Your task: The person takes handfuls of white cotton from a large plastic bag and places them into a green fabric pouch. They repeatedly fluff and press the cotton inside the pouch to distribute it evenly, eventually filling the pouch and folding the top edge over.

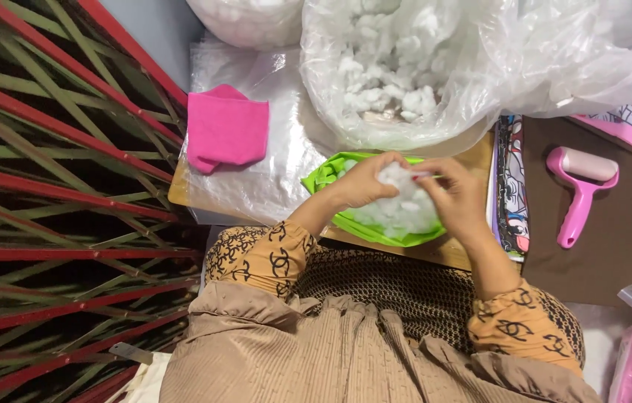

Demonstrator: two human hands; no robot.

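A bright green fabric cover (331, 173) lies on the wooden board (446, 250) in front of me, partly filled with white stuffing (399, 210). My left hand (364, 181) grips the cover's upper edge together with a tuft of the white stuffing. My right hand (459, 195) presses into the stuffing from the right, fingers curled on it. Both wrists wear orange patterned sleeves. Behind the hands, a big clear plastic bag (435, 112) holds more loose white stuffing (390, 67).
A folded pink cloth (226, 128) lies on clear plastic sheeting at the left. A pink lint roller (583, 186) rests on brown fabric (599, 246) at the right, beside a stack of printed fabrics (511, 186). Red and green crossed bars (55, 194) fill the left side.
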